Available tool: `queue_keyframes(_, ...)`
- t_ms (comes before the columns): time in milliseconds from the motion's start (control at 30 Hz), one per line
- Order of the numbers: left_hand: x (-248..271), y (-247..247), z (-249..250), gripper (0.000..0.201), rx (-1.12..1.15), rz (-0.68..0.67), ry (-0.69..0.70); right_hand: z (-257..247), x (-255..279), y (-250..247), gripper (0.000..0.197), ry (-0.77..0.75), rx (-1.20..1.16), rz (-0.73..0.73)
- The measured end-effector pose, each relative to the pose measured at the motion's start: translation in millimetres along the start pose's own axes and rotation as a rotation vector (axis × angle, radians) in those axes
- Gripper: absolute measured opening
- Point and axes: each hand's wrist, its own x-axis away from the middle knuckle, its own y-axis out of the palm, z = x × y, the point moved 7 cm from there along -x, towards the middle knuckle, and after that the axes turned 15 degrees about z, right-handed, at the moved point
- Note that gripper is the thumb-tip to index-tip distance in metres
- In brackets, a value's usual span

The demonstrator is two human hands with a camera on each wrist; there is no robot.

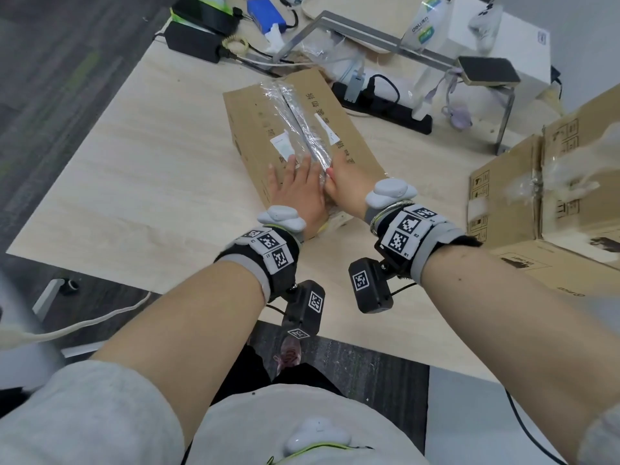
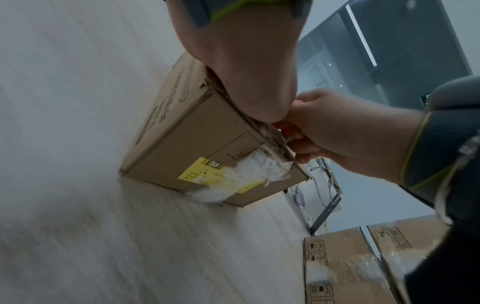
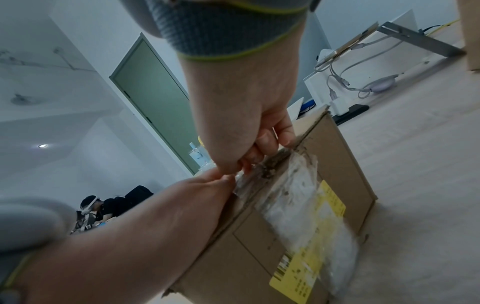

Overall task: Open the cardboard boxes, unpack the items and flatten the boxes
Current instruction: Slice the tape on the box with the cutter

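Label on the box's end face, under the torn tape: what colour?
Yellow with dark print. The label on the cardboard box shows best in the right wrist view.

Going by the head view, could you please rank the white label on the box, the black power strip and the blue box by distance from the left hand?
1. White label, just beyond the left hand.
2. Black power strip, far right.
3. Blue box, table's far edge.
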Motion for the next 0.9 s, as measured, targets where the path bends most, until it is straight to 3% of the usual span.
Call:
queue_keyframes(167, -1, 5, 1, 0.053, -0.024, -0.012, -0.009, 1, 4, -4, 0.051, -0.036, 0.008, -0.001)
queue_keyframes(533, -1, 7, 1, 0.055, -0.048, -0.004, -0.007, 8, 18, -3, 0.035, -0.058, 0.099, 0.034)
queue_keyframes(767, 1, 5, 2, 0.054, -0.046, 0.016, -0.001, 7, 28, -3, 0.038, -0.086, 0.034, -0.037)
queue_keyframes(900, 1, 6, 1, 0.053, -0.039, 0.027, 0.005, 13, 37, -2, 0.028, -0.035, -0.025, -0.061)
